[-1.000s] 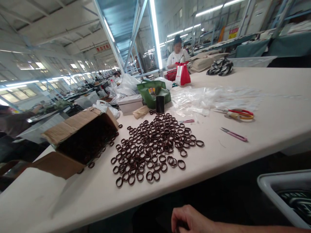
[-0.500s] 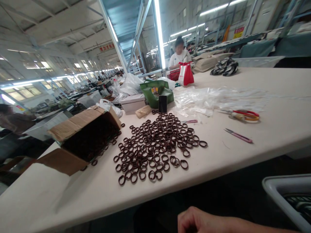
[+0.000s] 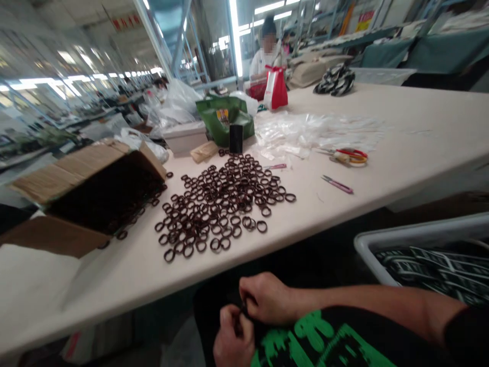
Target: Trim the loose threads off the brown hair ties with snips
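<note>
Below the table's front edge, my left hand [image 3: 234, 339] and my right hand [image 3: 270, 299] are close together over my lap. Fingers of both are curled in, closed. A small dark bit shows between them, too dim to name. On the table in front of them spreads a heap of dark brown rings [image 3: 219, 196], several overlapping. Left of the heap, a cardboard box [image 3: 69, 168] lies on its side with its mouth towards the rings, and more rings sit at its opening.
Pink thread snips [image 3: 338, 184] and red-and-yellow-handled scissors [image 3: 349, 156] lie right of the rings. Behind are a phone [image 3: 236, 138], a green bag [image 3: 221, 120] and clear plastic bags [image 3: 305, 132]. A bin [image 3: 367, 244] of dark lettered fabric stands at my right. A person [image 3: 263, 56] is beyond the table.
The view has tilted down and turned right, so the table's things sit higher and further left. My left hand has come into view, and my right hand appears more fully beside it.
</note>
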`<state>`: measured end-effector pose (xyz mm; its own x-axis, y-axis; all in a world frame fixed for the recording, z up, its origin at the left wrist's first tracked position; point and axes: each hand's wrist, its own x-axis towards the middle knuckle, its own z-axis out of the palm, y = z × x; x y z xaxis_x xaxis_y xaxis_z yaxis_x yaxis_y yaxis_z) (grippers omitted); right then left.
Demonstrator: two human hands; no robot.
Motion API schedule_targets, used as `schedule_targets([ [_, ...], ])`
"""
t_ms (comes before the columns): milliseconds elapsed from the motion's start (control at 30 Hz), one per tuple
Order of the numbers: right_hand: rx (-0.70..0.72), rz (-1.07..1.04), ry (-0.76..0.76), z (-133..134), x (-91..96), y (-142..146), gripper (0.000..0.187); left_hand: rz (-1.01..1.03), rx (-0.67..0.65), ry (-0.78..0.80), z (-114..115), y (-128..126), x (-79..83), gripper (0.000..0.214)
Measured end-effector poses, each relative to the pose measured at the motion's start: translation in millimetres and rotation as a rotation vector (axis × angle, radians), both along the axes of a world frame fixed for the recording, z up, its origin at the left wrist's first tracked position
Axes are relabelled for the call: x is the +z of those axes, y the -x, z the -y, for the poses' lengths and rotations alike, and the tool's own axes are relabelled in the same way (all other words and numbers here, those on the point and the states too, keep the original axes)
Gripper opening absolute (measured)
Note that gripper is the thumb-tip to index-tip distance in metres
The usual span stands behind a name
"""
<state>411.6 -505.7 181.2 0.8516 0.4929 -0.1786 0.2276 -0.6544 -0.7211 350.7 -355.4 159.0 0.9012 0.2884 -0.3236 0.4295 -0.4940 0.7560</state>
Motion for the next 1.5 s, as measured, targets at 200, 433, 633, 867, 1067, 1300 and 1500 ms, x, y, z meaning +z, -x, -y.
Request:
schedule_targets([
  [200,0.06,-0.042,-0.018,-4,3.7,-11,0.018,0.193,0.023,-0.348,3,10,-0.8,0.009],
  [433,-0.018,-0.974,-0.544,-1,-20.4,-15,0.01,0.254,0.084,-0.323,-5,8,9.8,0.014],
  [633,0.027,-1.193,-0.773,3,-27.9,-13,0.033,0.252,0.05,-0.166,-11,11,3.9,0.02],
  [867,0.073,-0.878,-0.741,4,-27.1,-10,0.031,0.242,0.074,0.175,-11,15,3.4,0.018],
  [1067,0.159,-0.597,-0.59,15,-22.6,-8,0.02,0.213,0.188,-0.021,-57,30,-24.3,0.033],
  [1300,0.056,-0.688,-0.471,33,-40.3,-4,0.024,-0.086,0.595,-0.399,-165,82,-58.8,0.093],
  [1500,0.049,-0.53,-0.343,40,-45.8,0,0.015,-0.277,0.218,-0.173,-148,87,-68.9,0.037],
])
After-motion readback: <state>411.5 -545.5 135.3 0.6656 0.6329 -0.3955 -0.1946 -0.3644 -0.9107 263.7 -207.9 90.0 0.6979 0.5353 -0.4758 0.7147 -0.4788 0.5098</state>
